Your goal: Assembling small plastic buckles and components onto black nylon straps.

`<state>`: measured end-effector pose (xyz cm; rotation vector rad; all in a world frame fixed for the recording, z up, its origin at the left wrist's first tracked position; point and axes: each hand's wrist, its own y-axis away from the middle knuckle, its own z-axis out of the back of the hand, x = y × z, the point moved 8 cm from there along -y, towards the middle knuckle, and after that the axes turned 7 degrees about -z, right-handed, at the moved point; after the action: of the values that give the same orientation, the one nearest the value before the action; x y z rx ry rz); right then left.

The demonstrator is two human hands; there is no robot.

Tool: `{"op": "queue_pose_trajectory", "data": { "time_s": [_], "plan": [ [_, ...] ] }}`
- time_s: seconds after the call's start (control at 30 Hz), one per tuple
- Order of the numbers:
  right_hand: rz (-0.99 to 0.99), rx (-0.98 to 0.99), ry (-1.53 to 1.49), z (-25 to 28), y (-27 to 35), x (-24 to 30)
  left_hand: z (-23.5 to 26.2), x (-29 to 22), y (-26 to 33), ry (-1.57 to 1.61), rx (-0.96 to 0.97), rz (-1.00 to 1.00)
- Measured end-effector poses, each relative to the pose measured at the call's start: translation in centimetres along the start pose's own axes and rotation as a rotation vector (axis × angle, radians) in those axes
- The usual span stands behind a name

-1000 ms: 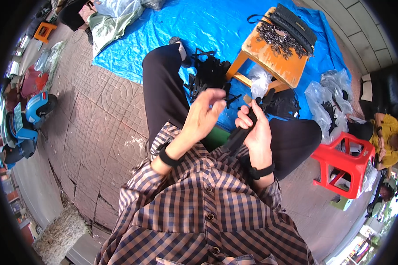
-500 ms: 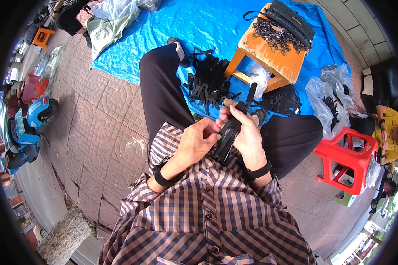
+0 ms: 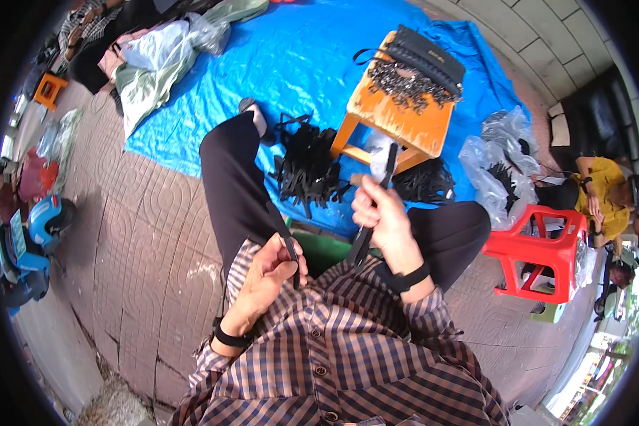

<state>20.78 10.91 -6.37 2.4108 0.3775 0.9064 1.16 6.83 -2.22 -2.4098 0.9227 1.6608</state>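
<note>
My left hand (image 3: 268, 271) is closed in a pinch around a single thin black strap (image 3: 291, 250), which sticks up and hangs down past the fingers. To its right, my right hand (image 3: 385, 216) grips a bundle of black straps (image 3: 360, 247); their long ends stick out above and below the fist. A small tan piece shows by the right fingertips, and I cannot make out what it is. The hands are apart, over my lap. Just beyond them lies a heap of black straps (image 3: 307, 165) on the blue tarp (image 3: 298, 64).
Ahead stands an orange wooden stool (image 3: 397, 122) bearing a black purse (image 3: 426, 60) and small dark pieces (image 3: 405, 86). More black straps (image 3: 426, 182) lie beneath it. Rightward are clear plastic bags (image 3: 486, 174), a red plastic stool (image 3: 536, 245) and a seated person (image 3: 603, 195). A blue scooter (image 3: 42, 227) stands left.
The hands, together at the bundle before, have drawn apart. My left hand has moved left and down with one strap, while the right keeps the bundle. The view has shifted slightly.
</note>
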Motion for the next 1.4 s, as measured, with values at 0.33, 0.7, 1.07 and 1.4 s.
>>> {"op": "queue_pose_trajectory", "data": {
  "time_s": [0.33,0.7,1.07,1.4],
  "plan": [
    [0.718,-0.899,1.074,8.9,-6.7,21.3,-3.0,1.1,-2.2,0.057,0.124,0.016],
    [0.597,-0.748,1.208,5.4,-6.7,19.0,-2.6,0.9,-2.1,0.078,0.038,0.009],
    [0.573,0.026,0.966,-5.4,5.9,2.1,-2.7,-0.1,-2.7,0.203,-0.116,-0.007],
    [0.488,-0.026,1.024,-5.3,8.5,-0.2,-2.9,1.3,-2.7,-0.058,-0.17,-0.001]
  ]
}}
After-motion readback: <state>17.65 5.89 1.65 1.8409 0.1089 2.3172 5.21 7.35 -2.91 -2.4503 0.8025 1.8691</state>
